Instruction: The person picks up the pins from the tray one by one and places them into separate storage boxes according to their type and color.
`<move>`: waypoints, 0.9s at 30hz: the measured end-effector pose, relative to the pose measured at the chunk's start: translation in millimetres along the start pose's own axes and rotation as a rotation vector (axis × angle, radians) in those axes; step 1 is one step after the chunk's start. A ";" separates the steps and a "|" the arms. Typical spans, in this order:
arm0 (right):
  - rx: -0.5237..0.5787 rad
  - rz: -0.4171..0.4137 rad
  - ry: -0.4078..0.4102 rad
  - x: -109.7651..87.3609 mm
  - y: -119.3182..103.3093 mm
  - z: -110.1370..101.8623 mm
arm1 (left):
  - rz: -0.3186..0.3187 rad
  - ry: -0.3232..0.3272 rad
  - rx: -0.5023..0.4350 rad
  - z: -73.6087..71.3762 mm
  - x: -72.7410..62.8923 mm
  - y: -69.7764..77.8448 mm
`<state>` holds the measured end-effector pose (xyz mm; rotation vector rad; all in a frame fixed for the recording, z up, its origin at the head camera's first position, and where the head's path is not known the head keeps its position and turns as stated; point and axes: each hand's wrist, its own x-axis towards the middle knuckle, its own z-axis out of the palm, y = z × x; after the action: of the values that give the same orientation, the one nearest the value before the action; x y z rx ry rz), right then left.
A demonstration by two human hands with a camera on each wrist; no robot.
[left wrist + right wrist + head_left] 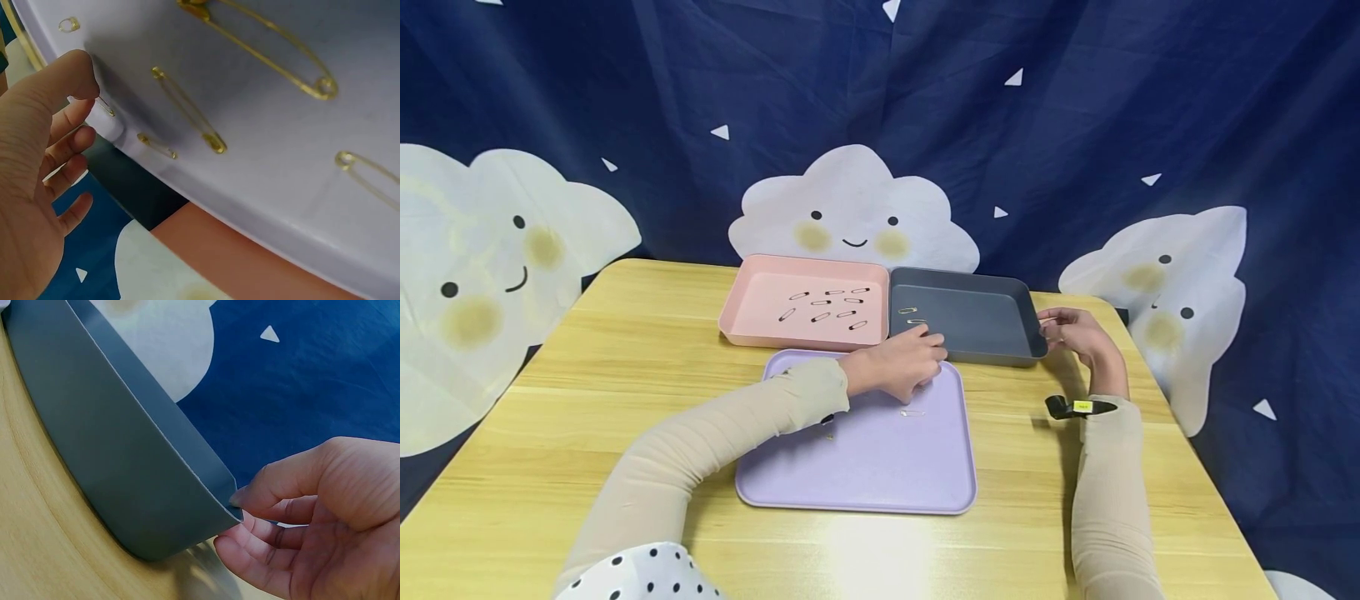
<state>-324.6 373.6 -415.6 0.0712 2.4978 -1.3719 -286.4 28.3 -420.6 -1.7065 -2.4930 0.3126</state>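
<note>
My left hand (904, 364) is over the far edge of the lilac tray (857, 475), beside the dark grey tray (970, 321). Its thumb and index finger pinch a small gold safety pin (107, 109), mostly hidden by the fingertips, while the other fingers are loosely bent. Several gold safety pins (187, 109) lie on the lilac tray, partly covered by my left arm in the head view. With thumb and fingers, my right hand (319, 506) grips the rim of the grey tray at its right end. Two gold safety pins (907, 311) lie inside that tray, towards its left.
Left of the grey tray, and against it, stands a pink tray (760, 287) holding several black safety pins (821, 317). All the trays rest on a wooden table (625, 367). A blue cloud-patterned curtain (820, 75) hangs behind the table.
</note>
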 end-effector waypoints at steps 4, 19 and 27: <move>0.011 -0.002 -0.001 1.0 0.6 -0.3 | -0.005 0.033 0.042 -5.5 -0.2 -4.5; 0.029 -0.005 -0.011 1.0 1.2 -1.3 | -0.094 0.170 0.042 -38.0 0.2 -38.8; 0.041 -0.005 0.002 -0.1 -0.9 0.9 | -0.134 0.205 0.078 -42.6 5.7 -51.1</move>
<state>-324.4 372.3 -415.3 0.0752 2.4735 -1.4266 -326.4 20.4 -367.7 -1.4540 -2.3974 0.2076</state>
